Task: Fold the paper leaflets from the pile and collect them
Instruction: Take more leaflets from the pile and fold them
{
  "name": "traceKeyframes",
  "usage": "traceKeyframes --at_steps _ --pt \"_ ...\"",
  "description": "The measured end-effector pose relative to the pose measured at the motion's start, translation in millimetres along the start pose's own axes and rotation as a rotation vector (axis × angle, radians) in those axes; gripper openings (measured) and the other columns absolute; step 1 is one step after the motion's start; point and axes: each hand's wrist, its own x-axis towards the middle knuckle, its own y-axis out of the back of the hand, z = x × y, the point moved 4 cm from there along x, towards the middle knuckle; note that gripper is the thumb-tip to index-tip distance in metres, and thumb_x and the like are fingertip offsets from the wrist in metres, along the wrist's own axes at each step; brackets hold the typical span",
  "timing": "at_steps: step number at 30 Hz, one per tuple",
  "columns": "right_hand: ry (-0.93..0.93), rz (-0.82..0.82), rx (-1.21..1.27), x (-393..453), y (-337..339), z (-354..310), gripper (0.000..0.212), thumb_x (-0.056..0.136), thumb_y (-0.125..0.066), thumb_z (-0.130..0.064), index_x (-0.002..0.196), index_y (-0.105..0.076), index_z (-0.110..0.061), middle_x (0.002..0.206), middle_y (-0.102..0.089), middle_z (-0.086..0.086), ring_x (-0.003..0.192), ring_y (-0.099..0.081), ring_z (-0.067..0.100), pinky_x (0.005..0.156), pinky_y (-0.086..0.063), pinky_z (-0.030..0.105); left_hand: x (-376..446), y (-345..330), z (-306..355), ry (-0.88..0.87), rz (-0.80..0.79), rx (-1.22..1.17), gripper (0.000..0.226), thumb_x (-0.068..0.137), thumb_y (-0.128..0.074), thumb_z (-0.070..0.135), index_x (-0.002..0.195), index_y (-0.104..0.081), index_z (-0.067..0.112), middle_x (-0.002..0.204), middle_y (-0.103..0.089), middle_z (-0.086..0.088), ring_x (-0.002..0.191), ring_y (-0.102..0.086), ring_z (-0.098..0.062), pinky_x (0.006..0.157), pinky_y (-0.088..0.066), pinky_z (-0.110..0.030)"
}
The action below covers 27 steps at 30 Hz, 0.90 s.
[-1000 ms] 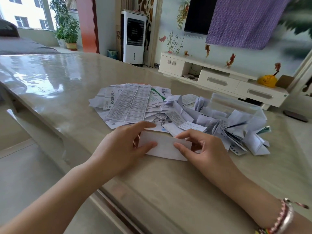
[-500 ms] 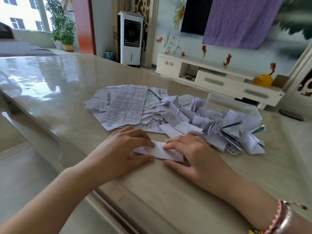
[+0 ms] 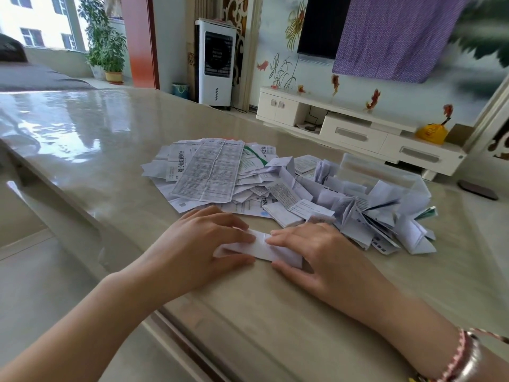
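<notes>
A small white folded leaflet (image 3: 260, 247) lies flat on the beige table (image 3: 110, 150) near its front edge. My left hand (image 3: 198, 244) presses on its left part with straight fingers, thumb below the paper. My right hand (image 3: 316, 249) presses on its right part the same way, and the fingertips nearly meet in the middle. Behind my hands spreads a pile of unfolded printed leaflets (image 3: 212, 169). To the right of it sits a heap of folded leaflets (image 3: 371, 216), spilling round a clear plastic box (image 3: 380, 172).
The table's front edge runs diagonally under my forearms, with floor below to the left. Behind the table stand a white TV cabinet (image 3: 358, 130), an air cooler (image 3: 216, 62) and a potted plant (image 3: 106, 51).
A second ago both hands held the leaflet by its edges; they folded it smaller and laid it down. Now both palms press it flat on the table.
</notes>
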Motion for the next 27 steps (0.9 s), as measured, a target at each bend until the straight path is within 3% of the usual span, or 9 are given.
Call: traceKeyframes --at_steps 6,9,15,17,20,24,27 --pt "0.020 0.063 -0.014 4.7 5.0 -5.5 0.029 0.092 -0.051 -0.035 0.112 -0.067 -0.021 0.109 -0.070 -0.009 0.097 -0.064 0.007 0.079 -0.050 0.031 0.2 1.0 1.5 -0.028 0.057 0.021 0.041 0.089 -0.042 0.062 0.106 -0.071 0.039 0.108 -0.066 0.020 0.096 -0.059 -0.011 0.086 -0.051 -0.032" --pt "0.017 0.096 -0.010 6.0 6.6 -8.1 0.026 0.093 -0.049 -0.030 0.109 -0.067 -0.020 0.099 -0.072 -0.009 0.084 -0.064 0.010 0.073 -0.049 0.031 1.1 4.5 1.3 -0.040 0.136 -0.002 0.030 0.091 -0.048 0.051 0.103 -0.072 0.037 0.101 -0.064 0.020 0.091 -0.056 -0.012 0.080 -0.049 -0.030" --pt "-0.019 0.090 0.036 5.4 6.1 -6.2 0.024 0.092 -0.051 -0.041 0.108 -0.064 -0.029 0.089 -0.071 -0.012 0.078 -0.064 0.011 0.071 -0.049 0.029 2.8 13.1 1.7 0.027 0.254 -0.064 0.023 0.087 -0.056 0.046 0.096 -0.074 0.034 0.095 -0.058 0.018 0.086 -0.050 -0.013 0.078 -0.045 -0.028" --pt "-0.100 0.142 0.170 4.4 7.9 -3.7 0.019 0.091 -0.052 -0.039 0.103 -0.066 -0.032 0.084 -0.071 -0.013 0.075 -0.065 0.008 0.069 -0.049 0.029 2.8 16.6 3.2 0.097 0.306 -0.164 0.020 0.086 -0.066 0.043 0.102 -0.072 0.032 0.101 -0.055 0.014 0.084 -0.055 -0.009 0.076 -0.048 -0.026" --pt "-0.236 0.194 0.428 2.2 8.6 0.9 0.010 0.090 -0.060 -0.033 0.097 -0.068 -0.033 0.087 -0.070 -0.019 0.079 -0.067 0.007 0.073 -0.054 0.037 1.2 15.9 5.6 0.270 0.373 -0.425 0.047 0.073 -0.079 0.026 0.117 -0.061 0.029 0.111 -0.053 0.012 0.081 -0.065 -0.003 0.078 -0.052 -0.016" --pt "-0.290 0.202 0.647 6.0 7.6 1.9 0.010 0.088 -0.065 -0.025 0.093 -0.071 -0.031 0.085 -0.072 -0.014 0.082 -0.067 0.011 0.079 -0.053 0.046 1.9 2.2 17.9 0.404 0.292 -0.717 0.054 0.072 -0.074 0.031 0.123 -0.058 0.025 0.116 -0.065 0.013 0.095 -0.067 0.000 0.088 -0.053 -0.020" --pt "-0.272 0.187 0.760 8.3 9.7 -2.1 0.010 0.089 -0.067 -0.020 0.092 -0.073 -0.027 0.086 -0.073 -0.009 0.083 -0.068 0.014 0.081 -0.053 0.047 4.5 -2.9 29.9 0.344 0.144 -0.878 0.039 0.082 -0.069 0.033 0.117 -0.066 0.016 0.104 -0.073 0.005 0.098 -0.068 -0.006 0.090 -0.053 -0.024"
